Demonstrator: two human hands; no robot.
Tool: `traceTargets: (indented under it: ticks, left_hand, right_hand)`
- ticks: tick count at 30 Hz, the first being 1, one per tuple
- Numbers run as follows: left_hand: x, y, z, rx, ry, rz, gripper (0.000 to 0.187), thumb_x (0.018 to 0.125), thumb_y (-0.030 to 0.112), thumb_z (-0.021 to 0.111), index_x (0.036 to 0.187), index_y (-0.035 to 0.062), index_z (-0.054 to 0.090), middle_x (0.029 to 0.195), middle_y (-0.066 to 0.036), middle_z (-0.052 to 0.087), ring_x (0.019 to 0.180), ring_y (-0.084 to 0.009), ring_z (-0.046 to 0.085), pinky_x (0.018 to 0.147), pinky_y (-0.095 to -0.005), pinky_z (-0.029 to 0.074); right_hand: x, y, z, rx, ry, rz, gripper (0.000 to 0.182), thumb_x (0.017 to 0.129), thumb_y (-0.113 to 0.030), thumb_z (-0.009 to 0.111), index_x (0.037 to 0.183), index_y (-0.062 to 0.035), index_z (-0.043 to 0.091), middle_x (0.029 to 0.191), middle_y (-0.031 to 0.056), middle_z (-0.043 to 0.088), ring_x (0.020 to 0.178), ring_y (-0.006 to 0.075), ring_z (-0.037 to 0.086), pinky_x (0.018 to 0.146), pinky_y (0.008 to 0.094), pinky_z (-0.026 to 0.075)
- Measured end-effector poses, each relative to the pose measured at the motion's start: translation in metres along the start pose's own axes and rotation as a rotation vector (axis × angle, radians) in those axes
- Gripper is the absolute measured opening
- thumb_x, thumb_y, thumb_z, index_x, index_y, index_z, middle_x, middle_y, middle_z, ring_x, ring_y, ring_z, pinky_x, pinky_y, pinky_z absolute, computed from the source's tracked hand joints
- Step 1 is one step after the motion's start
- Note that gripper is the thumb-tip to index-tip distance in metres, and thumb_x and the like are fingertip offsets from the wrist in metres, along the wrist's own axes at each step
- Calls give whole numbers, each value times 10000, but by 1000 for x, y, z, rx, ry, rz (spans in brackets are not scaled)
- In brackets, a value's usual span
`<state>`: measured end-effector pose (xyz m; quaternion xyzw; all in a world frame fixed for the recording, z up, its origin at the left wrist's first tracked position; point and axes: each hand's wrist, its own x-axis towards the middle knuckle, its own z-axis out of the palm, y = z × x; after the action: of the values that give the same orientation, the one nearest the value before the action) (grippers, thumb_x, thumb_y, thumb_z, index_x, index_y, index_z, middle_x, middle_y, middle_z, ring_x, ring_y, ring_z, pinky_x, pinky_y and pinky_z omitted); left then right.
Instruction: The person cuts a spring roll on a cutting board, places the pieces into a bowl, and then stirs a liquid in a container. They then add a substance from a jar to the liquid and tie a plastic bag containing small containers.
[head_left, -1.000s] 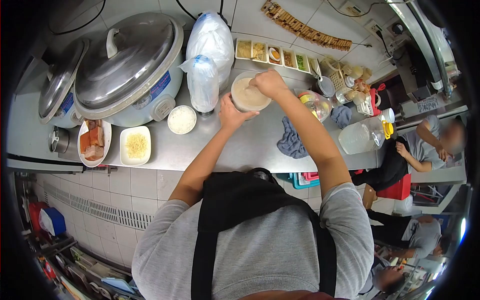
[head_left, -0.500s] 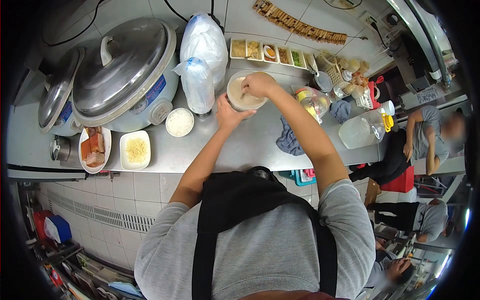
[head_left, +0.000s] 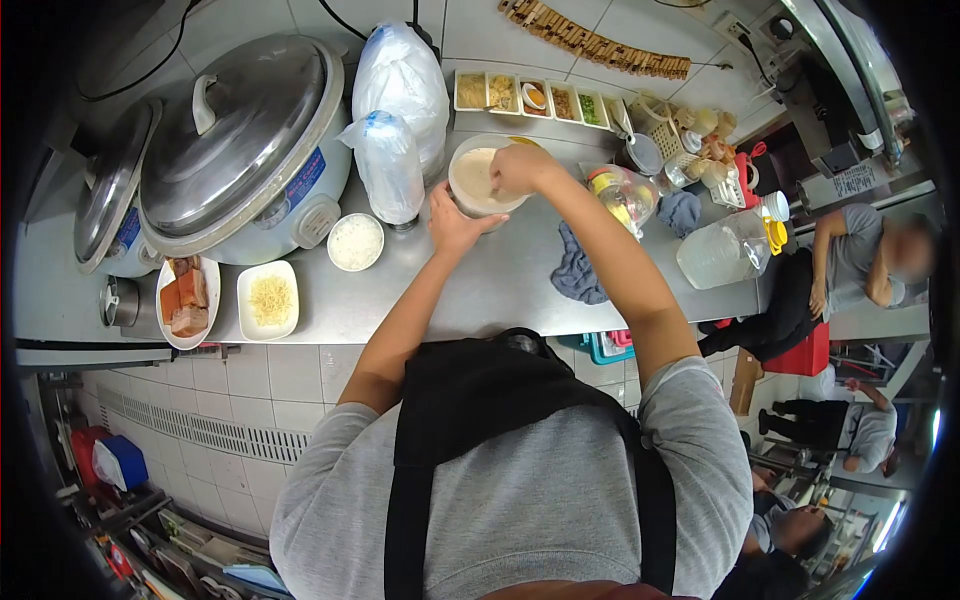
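Note:
A round tub of pale beige liquid [head_left: 470, 172] stands on the steel counter [head_left: 400, 300]. Around its near left side wraps my left hand [head_left: 455, 222], thumb near the rim. My right hand [head_left: 522, 170] is over the tub's right part, fingers closed and pointing down at the liquid. Whatever those fingers pinch is hidden beneath them. To the left of my left hand are a bowl of white rice [head_left: 355, 243], a square dish of pale yellow shreds [head_left: 269, 301] and an oval plate of browned meat pieces [head_left: 188, 306].
Two large lidded cookers [head_left: 240, 140] fill the left, beside bagged stacks [head_left: 400, 100]. Behind the tub runs a row of topping containers [head_left: 533, 98]. A grey cloth [head_left: 577, 270] and a yellow-capped jug [head_left: 727, 252] lie right. Other people [head_left: 870, 250] are at far right.
My right hand has shifted slightly within the tub's opening, while my left stays on its side. The view has moved a little. People at far right have changed posture.

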<state>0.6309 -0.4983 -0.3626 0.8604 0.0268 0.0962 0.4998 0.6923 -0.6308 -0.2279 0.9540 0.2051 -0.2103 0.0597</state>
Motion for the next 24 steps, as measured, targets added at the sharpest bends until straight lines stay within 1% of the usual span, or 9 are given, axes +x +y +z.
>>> traceTargets:
  ticks: [2,3,5,18,21,23,24]
  left_hand:
    - [0,1,-2,-13,-22,-21,1090,432,521,874,1265,54,349,1251,-102,436,1188,-256,439,931,-469,385]
    - [0,1,-2,-10,-24,-19,1090,432,521,874,1265,54,349,1251,-102,436,1188,-256,439,931,-469,385]
    - [0,1,-2,-13,-29,-20,1094,431,525,873,1266,53,347,1253,-102,434,1189,-257,438,935,-469,383]
    - [0,2,-3,15,-42,-40,1120,432,554,862,1276,41,335,1263,-115,424,1203,-266,424,939,-477,386]
    - [0,3,-3,8,-37,-40,1119,427,552,863,1274,42,337,1264,-114,424,1202,-267,424,940,-474,388]
    - [1,2,-3,26,-39,-42,1115,425,548,865,1271,46,339,1263,-112,426,1203,-266,424,937,-471,392]
    - [0,2,-3,26,-39,-41,1115,425,548,865,1271,46,339,1263,-112,426,1203,-266,424,937,-471,392]
  right_hand:
    - [13,1,13,208,179,-62,178,775,-238,610,867,-130,717,849,92,685,807,279,643,721,394,499]
    - [15,0,15,211,181,-61,178,775,-238,610,867,-130,717,849,92,685,807,279,643,721,394,499]
    - [17,0,18,246,250,-27,178,778,-231,604,871,-130,716,847,94,684,805,278,640,734,384,492]
    - [20,-2,19,217,273,-14,186,789,-225,576,875,-146,721,862,89,687,816,270,641,736,392,491]
    - [19,-2,20,201,301,10,193,800,-238,575,894,-155,721,874,84,687,824,266,642,746,392,493]
    - [21,-1,25,162,382,88,194,813,-252,572,899,-154,715,895,103,684,829,274,650,744,400,503]
    - [23,1,30,162,382,88,194,813,-252,572,899,-154,715,895,103,684,829,274,650,744,400,503]
